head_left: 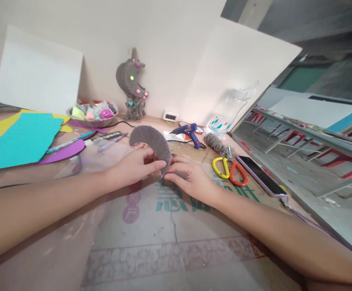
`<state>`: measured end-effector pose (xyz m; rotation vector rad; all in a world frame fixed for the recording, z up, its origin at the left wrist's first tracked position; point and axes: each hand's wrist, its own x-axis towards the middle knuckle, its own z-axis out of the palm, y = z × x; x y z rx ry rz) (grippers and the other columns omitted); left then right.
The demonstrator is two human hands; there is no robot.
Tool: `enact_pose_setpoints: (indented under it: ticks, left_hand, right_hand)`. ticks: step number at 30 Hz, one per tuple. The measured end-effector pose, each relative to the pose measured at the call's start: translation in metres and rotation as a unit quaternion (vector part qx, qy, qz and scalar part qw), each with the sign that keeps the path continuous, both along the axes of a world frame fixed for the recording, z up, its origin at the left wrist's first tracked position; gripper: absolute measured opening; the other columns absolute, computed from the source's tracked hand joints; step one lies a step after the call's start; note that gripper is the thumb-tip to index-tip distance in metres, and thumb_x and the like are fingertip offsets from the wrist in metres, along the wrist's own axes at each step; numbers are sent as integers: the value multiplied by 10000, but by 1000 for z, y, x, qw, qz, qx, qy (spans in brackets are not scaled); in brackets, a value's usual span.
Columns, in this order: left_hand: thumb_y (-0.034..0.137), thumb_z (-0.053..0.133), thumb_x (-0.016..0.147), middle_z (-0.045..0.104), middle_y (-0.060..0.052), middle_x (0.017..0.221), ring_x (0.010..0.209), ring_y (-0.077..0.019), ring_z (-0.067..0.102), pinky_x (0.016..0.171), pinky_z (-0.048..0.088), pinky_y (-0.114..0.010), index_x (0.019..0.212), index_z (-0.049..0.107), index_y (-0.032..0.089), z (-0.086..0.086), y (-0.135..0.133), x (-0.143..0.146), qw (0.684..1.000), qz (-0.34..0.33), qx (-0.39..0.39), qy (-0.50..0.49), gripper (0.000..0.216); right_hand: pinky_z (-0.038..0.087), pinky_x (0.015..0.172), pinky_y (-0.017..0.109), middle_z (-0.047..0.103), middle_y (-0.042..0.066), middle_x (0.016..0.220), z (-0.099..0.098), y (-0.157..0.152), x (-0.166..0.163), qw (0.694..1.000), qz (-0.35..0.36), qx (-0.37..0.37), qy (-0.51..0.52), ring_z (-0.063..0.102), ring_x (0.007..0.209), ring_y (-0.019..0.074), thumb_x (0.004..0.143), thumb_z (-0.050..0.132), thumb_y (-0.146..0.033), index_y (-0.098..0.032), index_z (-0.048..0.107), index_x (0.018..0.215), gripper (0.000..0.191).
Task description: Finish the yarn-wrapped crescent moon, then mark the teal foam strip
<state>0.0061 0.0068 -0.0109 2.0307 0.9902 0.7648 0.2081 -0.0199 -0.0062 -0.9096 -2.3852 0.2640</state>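
1 grey crescent point(159, 139), thread-wrapped, mid-bench point(42, 173), lower tip at its 5 o'clock. L hand point(141, 165): fingers pinched on it nr tip. R hand point(192, 176): fingers part-curled at tip, grip unclear. Step: prob. tip detail; next move calls for firm L pinch. Yarn point(214, 142): 3 o'clock.

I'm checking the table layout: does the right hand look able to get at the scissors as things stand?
Probably yes: the scissors lie right of the right hand, and nothing visible stands between. Its fingers are at the tip of the held grey crescent, though, so they would likely leave it first.
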Motion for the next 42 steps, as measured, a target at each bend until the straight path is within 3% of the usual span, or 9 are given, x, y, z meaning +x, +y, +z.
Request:
enact_pose_setpoints:
  ticks: [7,13,17,24,27,29,33,38,42]
  left_hand:
    - [394,437,885,575,3,663,619,-130,538,610,428,-267,770,564,162,0,-4,1,998,-44,-30,-29,289]
    - [418,583,793,595,-9,809,773,-169,562,691,449,-294,882,564,173,5,-16,3,998,-28,-4,-47,261]
    - [426,573,805,611,-23,916,851,-181,567,731,445,-297,972,580,183,8,-21,5,998,-33,27,-52,294]
    - [448,622,761,610,-26,879,798,-165,543,718,445,-290,987,588,184,7,-20,5,996,-40,75,-41,349]
    - [465,599,780,622,-13,843,781,-167,555,674,435,-275,921,611,200,6,-19,5,998,2,45,-35,301]
    - [474,560,803,602,4,712,681,-158,546,608,416,-267,809,619,194,4,-16,4,999,27,-3,-25,286]
    - [407,524,836,537,27,585,576,-131,508,575,406,-255,722,594,182,3,-13,4,995,-10,-76,-56,262]
    - [352,585,801,595,8,813,799,-154,560,734,444,-259,840,582,196,9,-16,6,993,-62,-36,-97,161]
    - [366,483,860,589,2,795,803,-165,557,762,437,-270,765,560,200,14,-15,5,997,23,13,-74,206]
  right_hand:
    - [444,770,313,648,36,825,-3,-2,-1,999,-19,-19,41,570,817,162,885,550,-294,-188,610,845,129]
    - [396,742,314,639,35,788,-2,-6,2,994,-39,104,-9,543,786,174,899,516,-299,-190,569,838,136]
    - [365,709,321,616,44,736,0,-6,1,981,-44,176,-73,513,729,180,914,473,-272,-171,563,861,145]
    - [359,719,313,569,21,674,-2,-4,1,974,-33,202,-99,476,646,159,923,419,-238,-170,546,845,164]
    - [355,707,305,549,15,641,-2,-4,1,975,-41,193,-100,463,627,155,923,430,-282,-183,517,764,207]
    - [353,695,297,555,16,638,-2,-3,1,977,-52,187,-91,469,636,158,918,456,-312,-188,504,739,222]
    - [360,699,291,583,15,669,-2,-2,1,982,-34,170,-79,490,653,154,914,485,-318,-187,513,770,197]
    - [392,746,317,620,50,807,-3,-2,0,994,-1,90,-69,543,770,173,924,463,-343,-182,553,889,188]
    - [435,811,336,619,66,916,5,3,7,992,-53,6,114,563,886,180,915,479,-336,-184,564,922,175]
